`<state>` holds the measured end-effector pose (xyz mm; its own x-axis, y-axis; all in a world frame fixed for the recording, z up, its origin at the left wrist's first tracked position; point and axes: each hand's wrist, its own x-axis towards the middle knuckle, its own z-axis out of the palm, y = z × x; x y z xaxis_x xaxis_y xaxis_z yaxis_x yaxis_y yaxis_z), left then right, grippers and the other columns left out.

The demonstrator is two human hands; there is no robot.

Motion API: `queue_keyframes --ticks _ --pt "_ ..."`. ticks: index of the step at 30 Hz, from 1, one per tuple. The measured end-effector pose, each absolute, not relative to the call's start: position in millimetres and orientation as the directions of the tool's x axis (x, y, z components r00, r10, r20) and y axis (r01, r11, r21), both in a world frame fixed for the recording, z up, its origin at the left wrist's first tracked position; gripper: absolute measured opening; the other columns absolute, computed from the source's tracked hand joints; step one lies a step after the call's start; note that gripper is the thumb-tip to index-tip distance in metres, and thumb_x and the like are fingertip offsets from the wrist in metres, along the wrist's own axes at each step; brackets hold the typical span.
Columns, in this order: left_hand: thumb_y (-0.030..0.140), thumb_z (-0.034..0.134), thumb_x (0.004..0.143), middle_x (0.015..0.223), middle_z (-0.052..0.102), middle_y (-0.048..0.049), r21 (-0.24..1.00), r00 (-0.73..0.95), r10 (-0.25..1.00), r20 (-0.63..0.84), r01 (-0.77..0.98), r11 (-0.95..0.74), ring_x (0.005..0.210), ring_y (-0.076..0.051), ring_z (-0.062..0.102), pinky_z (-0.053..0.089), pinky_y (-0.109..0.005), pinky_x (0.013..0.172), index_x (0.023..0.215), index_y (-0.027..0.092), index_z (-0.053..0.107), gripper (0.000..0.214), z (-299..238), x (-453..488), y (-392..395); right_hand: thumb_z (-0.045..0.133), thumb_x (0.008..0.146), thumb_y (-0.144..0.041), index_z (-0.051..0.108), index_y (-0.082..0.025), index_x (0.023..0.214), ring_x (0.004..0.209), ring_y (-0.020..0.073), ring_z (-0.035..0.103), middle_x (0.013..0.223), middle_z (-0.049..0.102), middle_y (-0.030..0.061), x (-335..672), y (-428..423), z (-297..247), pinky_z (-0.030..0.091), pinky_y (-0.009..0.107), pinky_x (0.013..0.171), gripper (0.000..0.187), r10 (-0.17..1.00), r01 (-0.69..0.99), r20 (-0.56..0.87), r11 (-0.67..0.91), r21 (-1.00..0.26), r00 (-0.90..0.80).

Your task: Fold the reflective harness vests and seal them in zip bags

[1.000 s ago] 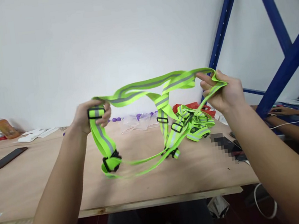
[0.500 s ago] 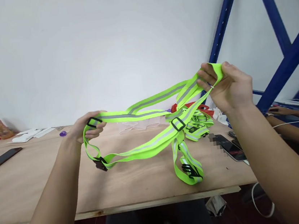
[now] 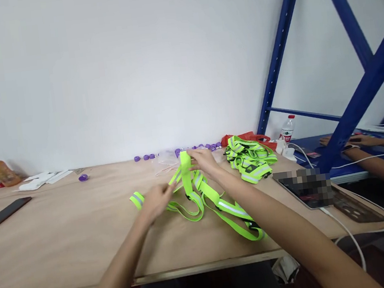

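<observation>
A neon-yellow reflective strap harness (image 3: 233, 209) with grey stripes and black buckles lies loosely looped on the table in front of me. My right hand (image 3: 204, 160) pinches one strap and holds a fold of it up off the surface. Lower and to the left, my left hand (image 3: 158, 199) is closed on another part of the strapping, its fingertips partly hidden. One strap end sticks out to the left of that hand, and a loop with a black buckle rests under my right forearm.
A heap of similar reflective straps (image 3: 249, 158) lies at the back right by a red bag (image 3: 265, 140). Purple caps (image 3: 151, 156) line the wall. Phones (image 3: 6, 213) lie left and right. A water bottle (image 3: 287, 128) stands near the blue frame (image 3: 352, 110); another person's arms (image 3: 382, 158) are beyond.
The harness was stretched wide in the air between both hands; now it is lowered onto the table. Both hands have come inward and down, close together.
</observation>
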<state>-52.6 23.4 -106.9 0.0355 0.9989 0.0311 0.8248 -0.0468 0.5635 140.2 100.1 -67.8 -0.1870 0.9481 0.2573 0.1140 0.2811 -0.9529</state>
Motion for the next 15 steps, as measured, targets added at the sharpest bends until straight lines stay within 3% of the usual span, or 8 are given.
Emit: queue_keyframes --ticks 2,5,7,9,13,15 --pt "0.062 0.050 0.089 0.112 0.072 -0.0112 0.553 0.306 0.946 0.107 0.773 -0.312 0.105 -0.032 0.064 0.046 -0.039 0.090 0.106 0.021 0.070 0.048 -125.9 -27.6 9.8 0.054 0.088 -0.048 0.062 -0.019 0.078 0.064 0.0145 0.060 0.072 0.064 0.0026 128.4 106.6 -73.3 0.056 0.029 0.061 0.032 0.929 0.194 0.245 0.304 -0.933 -0.277" --pt "0.047 0.068 0.080 0.130 0.065 -0.0131 0.413 0.454 0.881 0.134 0.782 -0.466 0.119 -0.036 0.058 0.043 -0.044 0.099 0.123 0.020 0.064 0.051 -154.2 -11.1 -3.1 0.060 0.083 -0.041 0.060 -0.018 0.068 0.073 0.0183 0.062 0.070 0.064 0.0024 130.8 106.5 -81.7 0.053 0.032 0.072 0.027 0.896 0.366 0.219 0.367 -0.855 -0.387" --pt "0.035 0.061 0.085 0.125 0.068 -0.0140 0.374 0.419 0.899 0.127 0.819 -0.434 0.116 -0.035 0.060 0.044 -0.044 0.098 0.118 0.019 0.067 0.037 -166.7 -15.4 -7.6 0.062 0.082 -0.036 0.066 -0.018 0.073 0.088 0.0236 0.064 0.082 0.070 0.0061 143.8 98.1 -91.7 0.050 0.034 0.082 0.021 0.886 0.466 0.213 0.407 -0.786 -0.413" --pt "0.030 0.047 0.093 0.112 0.072 -0.0140 0.398 0.361 0.923 0.134 0.833 -0.384 0.106 -0.033 0.065 0.047 -0.042 0.092 0.113 0.018 0.069 0.033 -171.4 -30.4 -8.9 0.062 0.082 -0.034 0.071 -0.019 0.095 0.109 0.0288 0.061 0.107 0.072 0.0102 161.5 84.4 -107.5 0.046 0.036 0.093 0.022 0.888 0.534 0.213 0.421 -0.733 -0.408" --pt "0.044 0.039 0.097 0.099 0.076 -0.0081 0.533 0.157 0.984 0.086 0.827 -0.178 0.082 -0.026 0.070 0.052 -0.033 0.075 0.114 0.019 0.069 0.043 -160.6 -83.3 -0.3 0.065 0.079 -0.029 0.056 -0.019 0.139 0.134 0.0351 0.048 0.145 0.054 0.0158 196.5 54.4 -151.3 0.038 0.046 0.108 0.061 0.910 0.729 0.107 0.387 -0.564 -0.401" --pt "0.044 0.044 0.093 0.094 0.076 -0.0072 0.510 -0.019 0.999 0.045 0.860 -0.007 0.076 -0.025 0.069 0.051 -0.031 0.069 0.111 0.018 0.068 0.040 -149.2 -113.2 7.7 0.059 0.078 -0.017 0.043 -0.017 0.150 0.142 0.0334 0.041 0.157 0.040 0.0158 211.5 45.0 -169.9 0.035 0.047 0.113 0.074 0.909 0.814 0.044 0.392 -0.429 -0.415"
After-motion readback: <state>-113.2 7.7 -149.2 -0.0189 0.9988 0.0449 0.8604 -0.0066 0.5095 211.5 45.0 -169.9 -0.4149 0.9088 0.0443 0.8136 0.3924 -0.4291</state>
